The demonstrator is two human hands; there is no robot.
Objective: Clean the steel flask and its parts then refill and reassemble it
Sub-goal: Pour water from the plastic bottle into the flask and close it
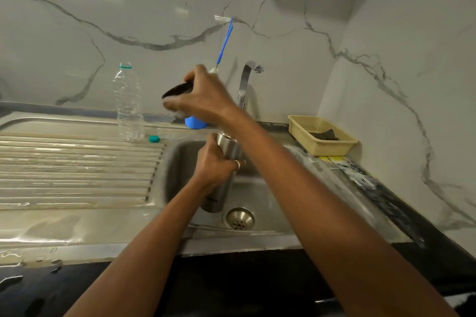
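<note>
At a steel sink [273, 195] below a marble wall, the left hand [213, 166] grips the steel flask [219, 197] over the basin. Just above it, the right hand [206, 99] holds a black lid [177, 90]. A plastic bottle [128, 107] stands to their left.

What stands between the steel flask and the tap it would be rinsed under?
Only the person's own right forearm: it crosses just above the steel flask, below the tap, while the right hand holds the black lid off to the left. The left hand grips the flask over the sink. Nothing else visible intervenes.
</note>
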